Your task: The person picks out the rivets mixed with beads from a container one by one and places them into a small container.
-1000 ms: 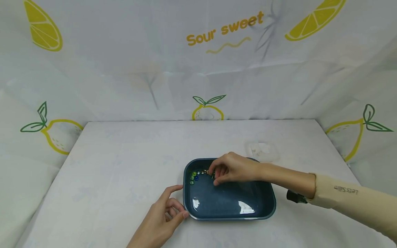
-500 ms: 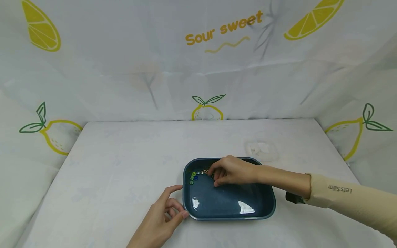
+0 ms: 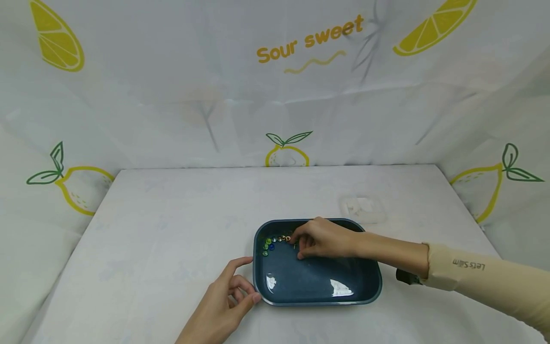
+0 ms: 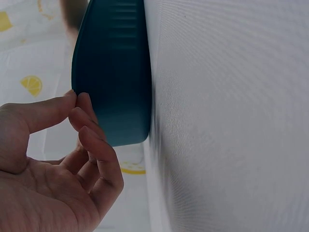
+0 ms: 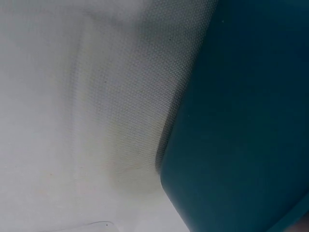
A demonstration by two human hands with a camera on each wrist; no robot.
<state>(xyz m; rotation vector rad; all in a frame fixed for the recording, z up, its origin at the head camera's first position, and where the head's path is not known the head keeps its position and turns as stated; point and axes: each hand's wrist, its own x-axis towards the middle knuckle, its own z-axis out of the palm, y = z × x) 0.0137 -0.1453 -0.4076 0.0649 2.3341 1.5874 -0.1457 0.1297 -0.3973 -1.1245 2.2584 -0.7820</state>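
A dark blue tray (image 3: 318, 277) sits on the table. In its far left corner lie green beads (image 3: 266, 246), a blue bead (image 3: 271, 247) and, running right from them, clear beads (image 3: 277, 239) and a gold-coloured bead (image 3: 288, 238). My right hand (image 3: 324, 239) reaches into the tray with curled fingers, index fingertip beside the gold bead; I cannot tell whether a bead is between its fingertips. With thumb and index finger spread, my left hand (image 3: 227, 296) touches the tray's near left corner. The left wrist view shows its thumb (image 4: 60, 104) at the rim.
Behind the tray lies a clear, shallow plastic box (image 3: 363, 210). The tray's outer wall (image 5: 231, 125) fills much of the right wrist view. White table covering (image 3: 172, 224) meets a lemon-print backdrop (image 3: 215, 124). A beige sleeve (image 3: 481, 277) covers the right forearm.
My right hand has shifted slightly right and toward me, showing more of the gold-coloured bead. The left hand and the tray stay almost in place.
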